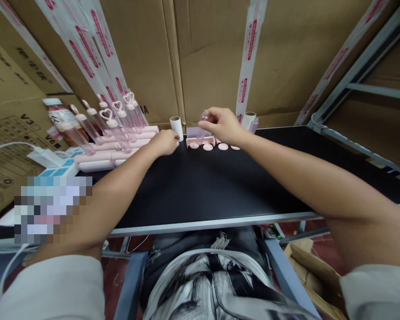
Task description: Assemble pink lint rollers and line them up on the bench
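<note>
Your right hand (222,125), just above frame center, pinches a small pink piece (205,116) over the pink tray (200,141) and discs (208,147), probably keeping it lined up. Left hand (166,142) rests beside the white roll (176,126), fingers curled in; can't tell if anything's inside.

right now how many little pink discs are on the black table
4, in a row below the right hand: leftmost disc, second disc, third disc, last disc at the wrist. Others may be hidden.
</note>
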Demonstrator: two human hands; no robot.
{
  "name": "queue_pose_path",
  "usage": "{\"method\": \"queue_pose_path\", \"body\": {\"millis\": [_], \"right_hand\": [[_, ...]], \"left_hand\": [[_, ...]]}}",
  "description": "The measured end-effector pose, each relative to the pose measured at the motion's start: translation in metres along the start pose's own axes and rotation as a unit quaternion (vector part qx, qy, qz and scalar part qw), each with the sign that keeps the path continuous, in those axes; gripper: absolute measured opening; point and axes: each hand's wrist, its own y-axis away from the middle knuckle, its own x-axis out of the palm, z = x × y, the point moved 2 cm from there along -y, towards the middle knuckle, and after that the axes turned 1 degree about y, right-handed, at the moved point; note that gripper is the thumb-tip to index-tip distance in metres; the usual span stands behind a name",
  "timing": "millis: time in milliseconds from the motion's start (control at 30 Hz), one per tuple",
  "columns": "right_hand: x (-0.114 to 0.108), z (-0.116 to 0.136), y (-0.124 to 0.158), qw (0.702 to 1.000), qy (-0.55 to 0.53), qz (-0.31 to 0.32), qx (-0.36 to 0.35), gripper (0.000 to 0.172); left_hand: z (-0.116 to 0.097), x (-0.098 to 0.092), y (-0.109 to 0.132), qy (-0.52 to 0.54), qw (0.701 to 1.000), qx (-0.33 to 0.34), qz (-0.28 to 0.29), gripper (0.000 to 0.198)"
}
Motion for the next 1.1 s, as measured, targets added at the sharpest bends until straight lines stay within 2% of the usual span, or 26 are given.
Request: {"method": "queue_pose_path", "body": {"millis": [100, 233, 333, 500, 667, 733, 800, 867, 967, 1033, 1100], "right_hand": [[0.029, 0.012, -0.031, 0.997, 0.074, 0.018, -0.028, 0.017], [0.064, 0.013, -0.060, 0.989, 0.138, 0.052, 0.001, 0.012], [0.082, 0.005, -0.065, 0.982, 0.170, 0.075, 0.027, 0.008], [0.091, -0.004, -0.059, 0.976, 0.190, 0.103, 0.031, 0.016], [0.089, -0.004, -0.049, 0.977, 0.182, 0.103, 0.049, 0.027], [0.078, -0.001, -0.047, 0.982, 0.167, 0.080, 0.044, 0.038], [0.055, 0.004, -0.047, 0.987, 0.151, 0.039, 0.034, 0.046], [0.020, 0.010, -0.049, 0.992, 0.118, -0.025, 0.024, 0.039], [-0.041, 0.017, -0.048, 0.992, 0.037, -0.115, 0.047, 0.023], [-0.076, 0.019, -0.041, 0.988, 0.013, -0.141, 0.059, 0.026], [-0.099, 0.018, -0.029, 0.988, 0.010, -0.142, 0.057, 0.031]], "left_hand": [[-0.005, -0.005, -0.007, -0.015, 0.999, -0.035, -0.013, 0.058], [-0.005, -0.004, -0.016, -0.039, 0.997, -0.068, -0.002, 0.040], [-0.001, 0.001, -0.022, -0.032, 0.996, -0.083, -0.005, 0.040], [0.006, 0.006, -0.028, -0.017, 0.997, -0.080, -0.002, 0.033], [0.002, 0.002, -0.024, -0.024, 0.997, -0.076, -0.012, 0.045], [-0.003, -0.002, -0.019, -0.056, 0.996, -0.072, -0.007, 0.047], [-0.010, -0.008, -0.012, -0.091, 0.994, -0.064, -0.010, 0.046], [-0.017, -0.016, -0.004, -0.123, 0.990, -0.060, -0.021, 0.044], [-0.027, -0.028, 0.012, -0.157, 0.985, -0.063, -0.038, 0.041], [-0.033, -0.033, 0.025, -0.161, 0.984, -0.055, -0.052, 0.041], [-0.037, -0.035, 0.037, -0.159, 0.985, -0.039, -0.062, 0.041]]}}
